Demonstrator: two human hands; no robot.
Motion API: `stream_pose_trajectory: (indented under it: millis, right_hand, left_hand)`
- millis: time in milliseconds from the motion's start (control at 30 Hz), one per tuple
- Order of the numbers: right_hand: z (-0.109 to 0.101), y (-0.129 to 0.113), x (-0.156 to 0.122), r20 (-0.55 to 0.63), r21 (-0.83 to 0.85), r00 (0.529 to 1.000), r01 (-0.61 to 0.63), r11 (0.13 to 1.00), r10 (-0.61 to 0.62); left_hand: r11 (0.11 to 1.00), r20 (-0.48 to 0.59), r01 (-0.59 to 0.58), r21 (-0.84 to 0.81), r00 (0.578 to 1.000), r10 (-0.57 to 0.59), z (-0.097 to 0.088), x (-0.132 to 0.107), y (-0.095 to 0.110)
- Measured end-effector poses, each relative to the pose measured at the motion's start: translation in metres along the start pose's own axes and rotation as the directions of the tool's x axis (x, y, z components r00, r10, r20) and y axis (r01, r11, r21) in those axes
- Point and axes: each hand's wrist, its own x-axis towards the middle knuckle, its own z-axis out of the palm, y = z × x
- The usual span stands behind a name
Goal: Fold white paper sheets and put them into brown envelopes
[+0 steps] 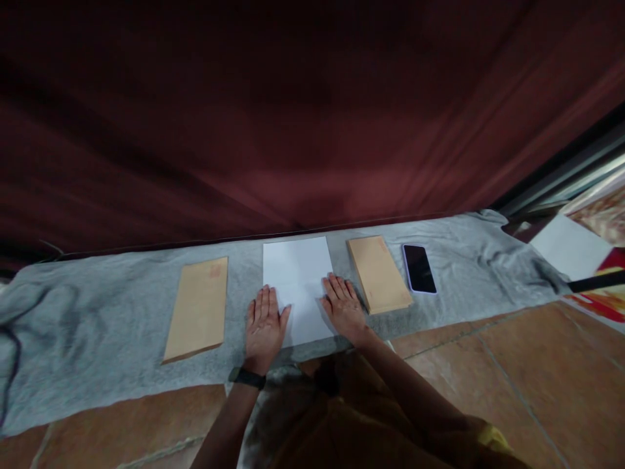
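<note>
A white sheet of paper (297, 260) lies flat on the grey cloth in front of me, with a faint crease across its middle. My left hand (265, 326) rests flat at its left edge, fingers stretched out and pointing away from me. On the sheet's right edge lies my right hand (344, 309), palm down with the fingers spread. Neither hand grips anything. Just right of my right hand is a stack of brown envelopes (381, 273). Another brown envelope (198, 309) lies apart, to the left of my left hand.
The grey cloth (117, 306) covers a long narrow surface. Right of the envelope stack lies a phone (420, 268) with a dark screen. A dark red curtain (293, 130) hangs behind. Brown floor tiles (463, 371) show in front, and a white sheet (569, 247) sits at far right.
</note>
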Motion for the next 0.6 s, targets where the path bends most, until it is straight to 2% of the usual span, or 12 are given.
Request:
stream_pose_trajectory:
  millis: [233,400,600]
  right_hand:
    - [0.0,-0.001,-0.001,0.021,-0.009,1.0,-0.003,1.0,0.003]
    - [0.0,0.0,0.0,0.024,-0.002,1.0,0.001,1.0,-0.001]
    - [-0.014,-0.01,-0.003,0.0,0.023,1.0,-0.008,1.0,0.008]
  left_hand:
    - [1.0,-0.011,0.013,0.002,1.0,-0.013,-0.005,-0.01,0.001]
    - [1.0,-0.033,0.006,-0.008,0.999,-0.006,-0.01,-0.025,-0.006]
    - [1.0,-0.042,0.024,0.009,0.999,-0.023,-0.021,-0.031,-0.003]
